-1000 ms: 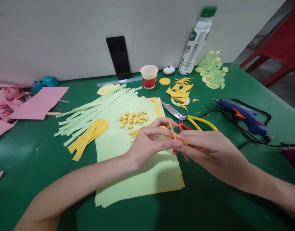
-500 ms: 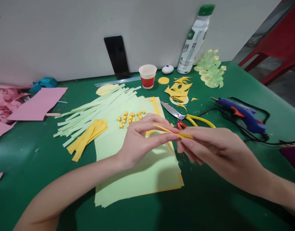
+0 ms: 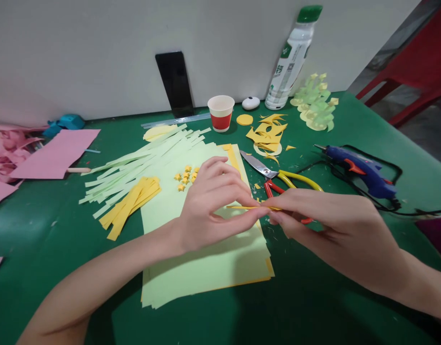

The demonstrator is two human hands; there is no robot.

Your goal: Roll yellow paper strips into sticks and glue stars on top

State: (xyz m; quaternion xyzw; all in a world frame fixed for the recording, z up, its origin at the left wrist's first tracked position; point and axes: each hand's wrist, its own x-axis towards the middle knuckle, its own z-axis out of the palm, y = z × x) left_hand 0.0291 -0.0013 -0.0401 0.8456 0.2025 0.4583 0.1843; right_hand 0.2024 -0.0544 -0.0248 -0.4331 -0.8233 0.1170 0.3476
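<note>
Between both hands, above the paper stack, a narrow yellow paper strip is seen almost edge-on. My left hand pinches it between thumb and fingers, and my right hand pinches its other end, the fingertips of both hands meeting. Under them lies a stack of pale green paper with yellow sheets showing at its edges. Several small folded yellow paper stars rest on the stack, partly hidden by my left hand. A bundle of yellow strips lies left of the stack.
Scissors with red and yellow handles lie behind my right hand. A blue glue gun with its cord is at the right. Further back stand a paper cup, a bottle and a phone. Pale green strips fan out leftward.
Both hands have dipped slightly, and the yellow strip has turned nearly level and edge-on. My left hand's fingers have lifted and now cover more of the stars.
</note>
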